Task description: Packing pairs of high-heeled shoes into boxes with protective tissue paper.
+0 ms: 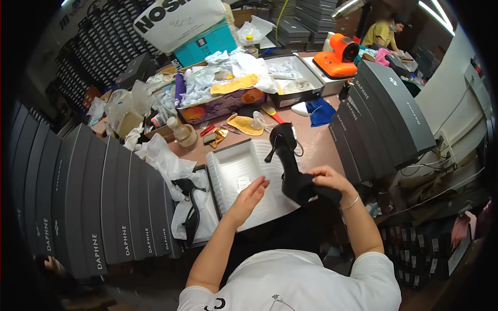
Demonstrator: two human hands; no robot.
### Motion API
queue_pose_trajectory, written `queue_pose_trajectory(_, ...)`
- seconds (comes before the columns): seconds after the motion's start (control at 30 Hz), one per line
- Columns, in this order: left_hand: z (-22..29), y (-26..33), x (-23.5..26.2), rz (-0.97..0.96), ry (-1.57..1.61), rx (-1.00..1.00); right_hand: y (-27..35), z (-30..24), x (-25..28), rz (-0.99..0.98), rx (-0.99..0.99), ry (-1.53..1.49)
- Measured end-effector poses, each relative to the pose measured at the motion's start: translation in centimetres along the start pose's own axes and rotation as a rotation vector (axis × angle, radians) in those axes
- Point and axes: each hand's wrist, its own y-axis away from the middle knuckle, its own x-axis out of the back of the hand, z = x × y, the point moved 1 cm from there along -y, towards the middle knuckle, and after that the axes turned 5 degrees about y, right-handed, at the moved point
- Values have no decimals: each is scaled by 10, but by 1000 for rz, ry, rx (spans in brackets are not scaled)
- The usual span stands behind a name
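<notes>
My right hand grips a black high-heeled shoe above the right part of an open box. The heel and a thin strap point away from me, and a dark part of it sticks out below my fingers. My left hand is empty, its fingers stretched out over the box. That dark-rimmed box has a ribbed white lining sheet. Left of it, a black strappy shoe lies on white paper in a second dark tray, partly beside the stacked boxes.
Dark shoe boxes stand stacked at the left and right. Behind lie a purple carton heaped with crumpled paper, a glue jar, yellow insoles, a blue cloth and an orange device. A person sits far right.
</notes>
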Motion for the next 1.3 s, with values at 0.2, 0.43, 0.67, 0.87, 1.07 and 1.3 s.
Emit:
queue_pose_trajectory(0.2,25,26,-11,47,479,-107,5,-28,-96,-81,221,151)
queue_pose_trajectory(0.43,41,78,-5,-26,62,-163,-31,-63,-166,106,1238,1209)
queue_pose_trajectory(0.67,21,103,38,135,-52,57,-48,-69,-165,208,1249,1262)
queue_pose_trajectory(0.87,22,114,39,198,-20,134,-87,-56,-119,96,1076,1623)
queue_pose_trajectory(1.07,28,100,30,257,150,162,-63,-20,-152,131,931,1370)
queue_pose_trajectory(1.3,32,68,50,339,681,-125,-84,-13,19,960,649,1247)
